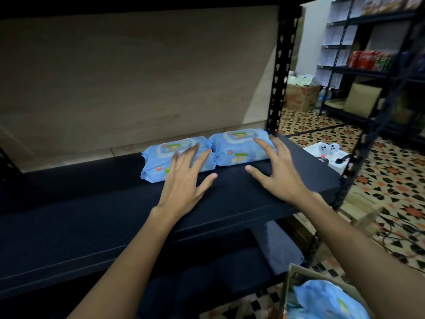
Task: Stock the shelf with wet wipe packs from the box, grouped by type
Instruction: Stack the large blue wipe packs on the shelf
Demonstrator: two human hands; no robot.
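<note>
nearest, bottom right corner: cardboard box [290,293], open at the top, with light blue wet wipe packs in the box [326,300] showing inside, blurred. it sits on the patterned tile floor [395,176] beside the rack's front right post.

both forearms reach forward over the black shelf board [92,215]. left hand [184,183]: fingers straight and spread, gripping nothing, fingertips lying over the near edge of the left pack [161,157]; whether they press it or just hover i cannot tell. right hand [279,173]: also spread flat, thumb out to the left over the board, fingertips at the right end of the right pack [239,146], holding nothing.

the two packs are blue with a cartoon label, same type, lying flat side by side toward the back right of the shelf, ends touching or nearly so. the right pack sits just beside the black perforated upright [282,70]. behind them a bare beige wall [138,77].

further right, past the upright: a white tray-like thing with two small white controllers [327,148] on the floor, a printed carton [301,97] near the far wall, and another dark rack [358,72] carrying red packets and brown boxes.
</note>
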